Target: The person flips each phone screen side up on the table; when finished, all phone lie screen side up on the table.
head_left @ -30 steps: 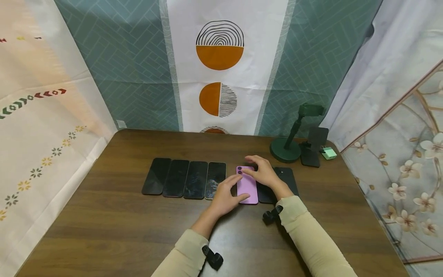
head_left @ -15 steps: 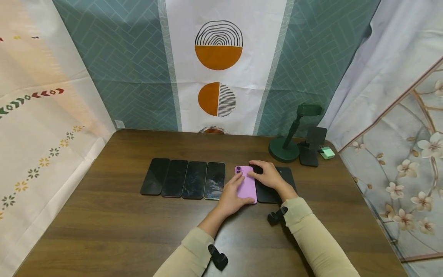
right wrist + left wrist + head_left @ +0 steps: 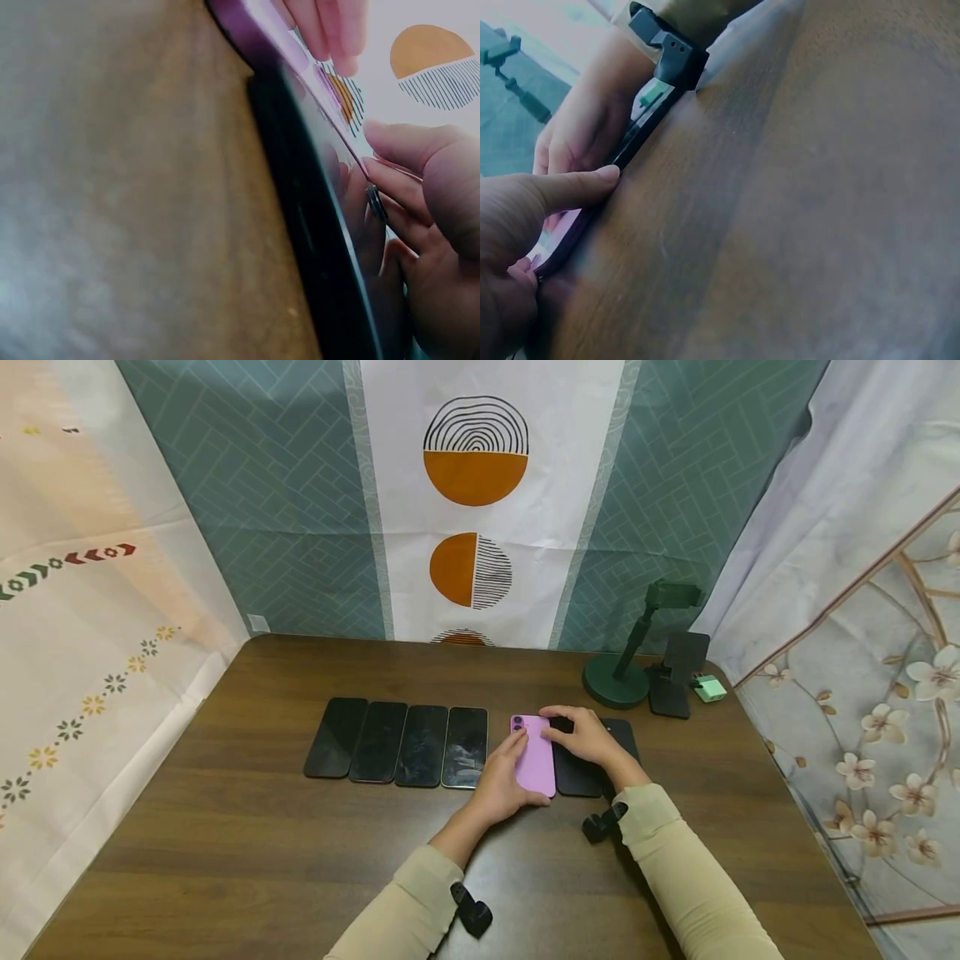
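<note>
A pink phone [image 3: 536, 762] lies back up on the wooden table, camera lenses at its far end. My left hand [image 3: 497, 783] holds it from the left, with the thumb at its near edge and fingers at its left side. My right hand [image 3: 588, 739] pinches around its far right corner, reaching over a black phone [image 3: 576, 772] that lies alongside. In the left wrist view, the left thumb [image 3: 592, 184] presses the near end of the pink phone [image 3: 555, 238]. Another dark phone [image 3: 622, 739], partly hidden by the right forearm, lies farther right.
Several black phones [image 3: 381, 743] lie in a row to the left, screens up. A green round-based stand [image 3: 615, 683], a black phone stand [image 3: 670, 692] and a light green charger [image 3: 709, 688] stand at the back right of the table [image 3: 225, 843].
Both hands have moved in closer on the pink phone, the left toward the right and the right onto its far corner. The phone has barely shifted.
</note>
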A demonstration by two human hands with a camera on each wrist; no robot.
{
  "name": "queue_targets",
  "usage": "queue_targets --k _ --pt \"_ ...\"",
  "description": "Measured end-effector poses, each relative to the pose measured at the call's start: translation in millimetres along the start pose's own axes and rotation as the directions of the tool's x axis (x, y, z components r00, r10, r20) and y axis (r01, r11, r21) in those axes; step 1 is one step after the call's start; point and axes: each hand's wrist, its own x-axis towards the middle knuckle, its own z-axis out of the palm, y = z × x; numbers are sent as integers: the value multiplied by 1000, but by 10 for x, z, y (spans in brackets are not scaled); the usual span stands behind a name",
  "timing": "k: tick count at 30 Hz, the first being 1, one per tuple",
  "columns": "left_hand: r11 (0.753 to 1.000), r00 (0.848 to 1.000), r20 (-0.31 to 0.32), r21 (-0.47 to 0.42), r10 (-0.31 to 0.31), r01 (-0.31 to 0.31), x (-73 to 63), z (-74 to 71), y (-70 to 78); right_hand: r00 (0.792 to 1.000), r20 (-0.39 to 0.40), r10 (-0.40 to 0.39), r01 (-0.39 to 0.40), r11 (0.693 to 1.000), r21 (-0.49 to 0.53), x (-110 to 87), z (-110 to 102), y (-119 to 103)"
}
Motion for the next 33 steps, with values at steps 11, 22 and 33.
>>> queue_targets --k 11,22,33 --pt "999 999 -34 -40 -4 3 9 -1 -18 1000 20 -20 17 992 128 -10 -47 39" --pt "998 999 -14 -59 30 -31 4 -37 -31 995 39 -95 86 981 176 -40 -83 3" --pt "993 992 127 -117 -1 16 21 -134 14 996 58 -62 48 974 222 -107 -225 -315"
